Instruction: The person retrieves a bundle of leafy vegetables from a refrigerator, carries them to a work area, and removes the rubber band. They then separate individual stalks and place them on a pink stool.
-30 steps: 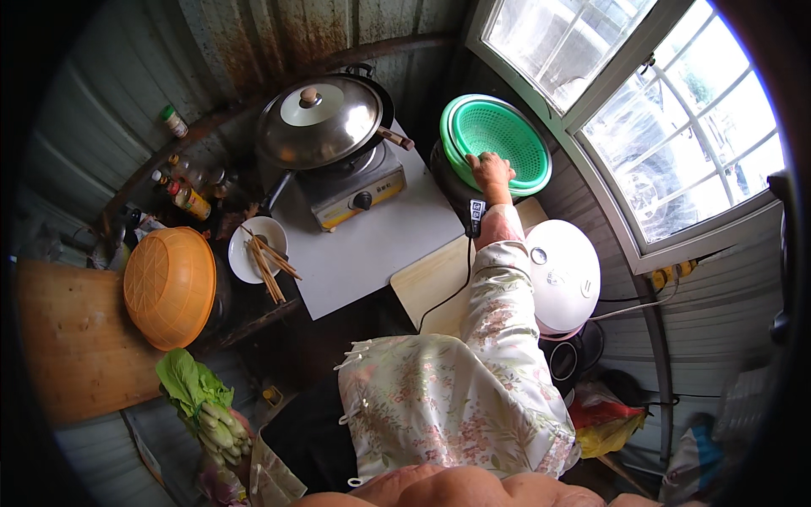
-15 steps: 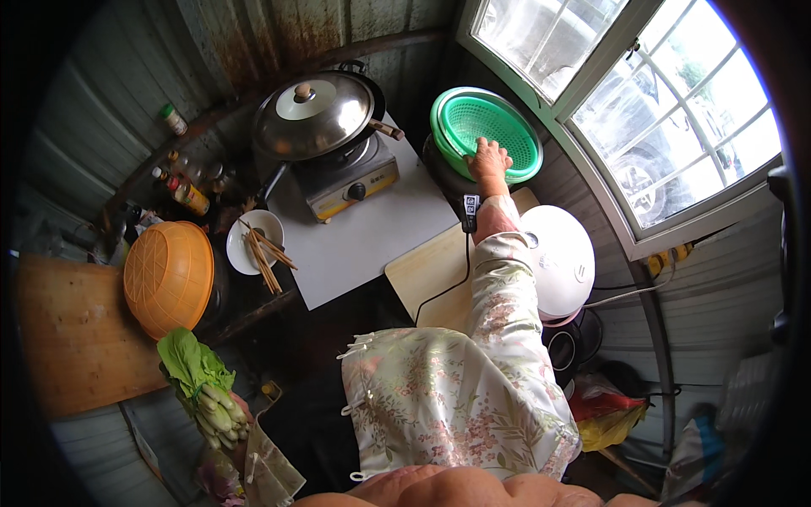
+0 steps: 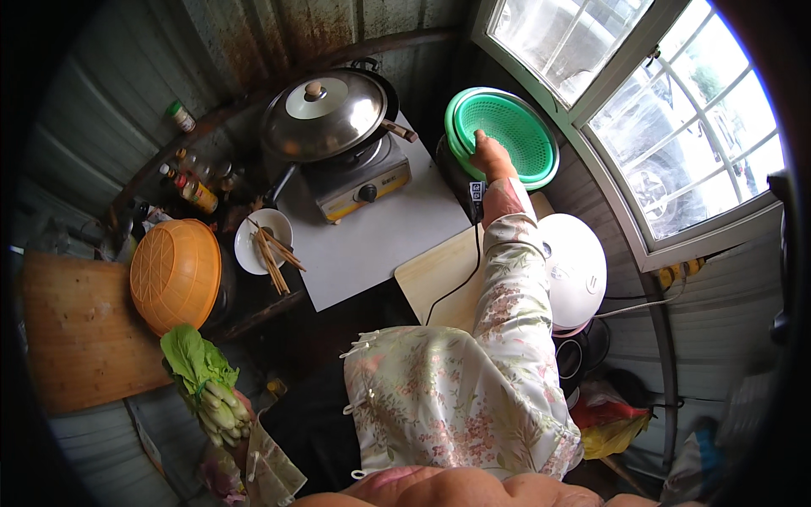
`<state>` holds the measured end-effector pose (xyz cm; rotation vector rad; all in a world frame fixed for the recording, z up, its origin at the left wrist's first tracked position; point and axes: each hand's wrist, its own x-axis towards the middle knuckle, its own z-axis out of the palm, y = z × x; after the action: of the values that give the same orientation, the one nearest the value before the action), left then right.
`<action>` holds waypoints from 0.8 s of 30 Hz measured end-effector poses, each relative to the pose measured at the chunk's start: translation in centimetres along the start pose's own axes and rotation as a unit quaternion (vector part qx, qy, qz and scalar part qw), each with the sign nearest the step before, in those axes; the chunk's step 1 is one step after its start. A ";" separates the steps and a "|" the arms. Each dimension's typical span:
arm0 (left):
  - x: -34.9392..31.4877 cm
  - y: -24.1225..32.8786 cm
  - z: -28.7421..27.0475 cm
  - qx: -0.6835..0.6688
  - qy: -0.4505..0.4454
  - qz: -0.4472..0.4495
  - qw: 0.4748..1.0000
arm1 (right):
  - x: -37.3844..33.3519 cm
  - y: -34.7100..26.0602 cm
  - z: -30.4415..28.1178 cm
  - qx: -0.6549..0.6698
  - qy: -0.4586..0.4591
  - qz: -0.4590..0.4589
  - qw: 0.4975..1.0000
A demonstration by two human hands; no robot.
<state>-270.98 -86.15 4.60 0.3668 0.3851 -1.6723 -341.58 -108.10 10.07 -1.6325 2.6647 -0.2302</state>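
Here the right hand [image 3: 492,157] reaches far forward, its floral sleeve [image 3: 515,279] stretched across the counter [image 3: 372,245], and its fingers [image 3: 479,139] rest closed over the near rim of a green plastic colander [image 3: 507,135], which sits nested in a green basin at the back right corner just below the window [image 3: 642,101]. The left hand [image 3: 232,422] is low at the person's left side, and its fingers grip a bunch of leafy green vegetables [image 3: 203,376] by the pale stalks, the leaves pointing up toward an orange colander [image 3: 175,275] turned upside down on a dark pot at the left. Just right of that orange colander stands a small white bowl [image 3: 263,241] with several wooden chopsticks [image 3: 274,253] laid across it. Behind the bowl, a portable gas stove [image 3: 359,177] carries a wok covered by a shiny metal lid [image 3: 325,114] with a wooden knob. A pale wooden cutting board [image 3: 439,283] lies on the near right part of the counter, partly under the sleeve, with a black cable [image 3: 460,283] trailing over it. A white rice cooker [image 3: 574,266] stands just to the right of the outstretched arm. Several sauce bottles [image 3: 198,190] are clustered against the corrugated wall at the back left.
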 end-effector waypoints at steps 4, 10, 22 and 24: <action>0.4 -0.2 0.2 -0.002 -0.001 0.002 1.000 | -0.2 -2.2 -0.6 -0.023 0.034 -0.003 0.999; 0.7 0.0 0.5 -0.009 -0.009 0.011 1.000 | -1.4 -1.9 -0.9 -0.063 0.189 0.017 0.980; 0.8 -0.4 0.2 -0.015 -0.017 -0.002 1.000 | -0.3 2.3 -6.4 -0.164 0.321 -0.056 0.931; 0.7 -0.3 0.2 -0.014 -0.018 -0.007 1.000 | -0.4 2.4 -9.7 -0.166 0.396 -0.029 0.902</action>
<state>-271.39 -86.77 4.49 0.3131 0.3854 -1.6823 -344.36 -105.50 19.28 -2.0640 3.3921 -0.5828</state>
